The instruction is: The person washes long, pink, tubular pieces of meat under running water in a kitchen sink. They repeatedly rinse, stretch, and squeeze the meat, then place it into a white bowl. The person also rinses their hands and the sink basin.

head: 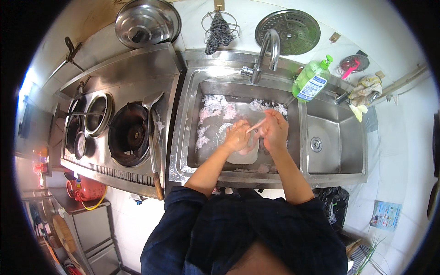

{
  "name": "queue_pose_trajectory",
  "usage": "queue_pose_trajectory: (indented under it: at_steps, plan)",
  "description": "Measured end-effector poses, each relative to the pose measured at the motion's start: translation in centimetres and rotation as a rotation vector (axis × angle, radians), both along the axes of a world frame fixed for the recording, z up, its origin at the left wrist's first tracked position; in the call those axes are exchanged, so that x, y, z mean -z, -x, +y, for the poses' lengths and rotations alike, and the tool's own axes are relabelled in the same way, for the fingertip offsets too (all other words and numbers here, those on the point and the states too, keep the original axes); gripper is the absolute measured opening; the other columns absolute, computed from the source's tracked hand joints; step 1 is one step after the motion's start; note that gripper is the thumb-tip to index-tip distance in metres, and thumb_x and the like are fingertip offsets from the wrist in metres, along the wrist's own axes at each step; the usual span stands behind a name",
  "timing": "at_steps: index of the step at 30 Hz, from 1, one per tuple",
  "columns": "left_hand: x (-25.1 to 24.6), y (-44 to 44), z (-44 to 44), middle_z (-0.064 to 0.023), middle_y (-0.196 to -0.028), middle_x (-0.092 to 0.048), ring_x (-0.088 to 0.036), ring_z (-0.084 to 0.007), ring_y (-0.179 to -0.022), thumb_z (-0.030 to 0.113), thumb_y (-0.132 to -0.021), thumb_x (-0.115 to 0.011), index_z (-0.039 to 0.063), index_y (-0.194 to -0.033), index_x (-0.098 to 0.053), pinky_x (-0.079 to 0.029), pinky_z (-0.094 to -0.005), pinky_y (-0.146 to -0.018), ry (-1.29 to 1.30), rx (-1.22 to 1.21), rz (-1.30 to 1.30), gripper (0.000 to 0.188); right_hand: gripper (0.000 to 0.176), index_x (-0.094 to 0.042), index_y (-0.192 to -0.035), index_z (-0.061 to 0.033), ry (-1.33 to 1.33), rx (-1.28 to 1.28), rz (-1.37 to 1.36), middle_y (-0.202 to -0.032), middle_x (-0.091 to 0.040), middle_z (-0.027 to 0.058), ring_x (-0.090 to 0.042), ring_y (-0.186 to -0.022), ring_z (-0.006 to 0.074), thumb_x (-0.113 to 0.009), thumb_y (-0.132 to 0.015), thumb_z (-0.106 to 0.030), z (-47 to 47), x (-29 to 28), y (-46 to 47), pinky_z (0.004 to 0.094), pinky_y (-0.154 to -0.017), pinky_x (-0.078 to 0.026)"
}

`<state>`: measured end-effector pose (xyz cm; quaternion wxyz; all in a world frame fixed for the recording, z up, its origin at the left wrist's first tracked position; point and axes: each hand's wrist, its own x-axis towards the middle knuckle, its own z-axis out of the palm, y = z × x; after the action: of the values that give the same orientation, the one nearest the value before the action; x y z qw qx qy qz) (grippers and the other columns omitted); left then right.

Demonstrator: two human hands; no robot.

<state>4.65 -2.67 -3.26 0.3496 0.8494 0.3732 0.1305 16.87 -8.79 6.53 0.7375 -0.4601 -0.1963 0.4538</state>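
Observation:
Over the large steel sink basin (295, 151), my left hand (238, 136) and my right hand (275, 130) grip a pale pink strip (256, 126), which looks like raw meat or intestine, stretched between them. More of the soft pink material hangs beneath the hands. Below them lies a whitish, translucent bowl or bag (245, 157) in cloudy water. Pale pink and white scraps (215, 106) float or lie along the basin's sides.
A chrome faucet (256, 74) rises behind the basin. A green soap bottle (311, 82) stands on the divider's back end, beside the smaller basin (352, 147). To the left are a gas wok burner (132, 134) and a long-handled spatula (152, 144) on the stove.

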Motion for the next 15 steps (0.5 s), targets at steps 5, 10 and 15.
queue_pose_trajectory:
  at_steps: [5,10,15]
  plan:
    - [1.0,-0.7,-1.3,-0.0035,-0.135,-0.042,-0.039,-0.0298,-0.126,0.024,-0.089,-0.049,0.017,-0.113,-0.059,-0.028,-0.0636,-0.100,0.203,-0.011,0.005,0.027,0.014,-0.057,-0.099,0.0042,-0.102,0.046,-0.137,-0.057,-0.041,-0.0031,-0.032,-0.044,0.0039,-0.051,-0.091,-0.005,-0.3,-1.3,-0.6,0.0223,-0.041,-0.022]
    - [2.6,1.3,-1.3,-0.0022,-0.135,-0.042,-0.041,-0.0284,-0.125,0.028,-0.090,-0.049,0.022,-0.111,-0.059,-0.030,-0.0631,-0.099,0.251,-0.053,0.006,0.024,0.016,-0.056,-0.101,0.0057,-0.185,0.008,-0.155,-0.054,-0.039,-0.0036,-0.031,-0.044,0.0041,-0.050,-0.091,-0.005,-1.4,-3.8,-1.6,0.0221,-0.042,-0.022]
    - [5.3,3.0,-1.4,-0.0005,-0.133,-0.044,-0.043,-0.0275,-0.124,0.030,-0.090,-0.050,0.022,-0.109,-0.059,-0.032,-0.0631,-0.097,0.306,-0.106,0.036,0.023,0.015,-0.055,-0.101,0.0042,-0.303,0.047,-0.178,-0.055,-0.033,-0.0050,-0.027,-0.043,0.0045,-0.051,-0.091,-0.006,-1.2,-7.7,-2.6,0.0231,-0.039,-0.020]
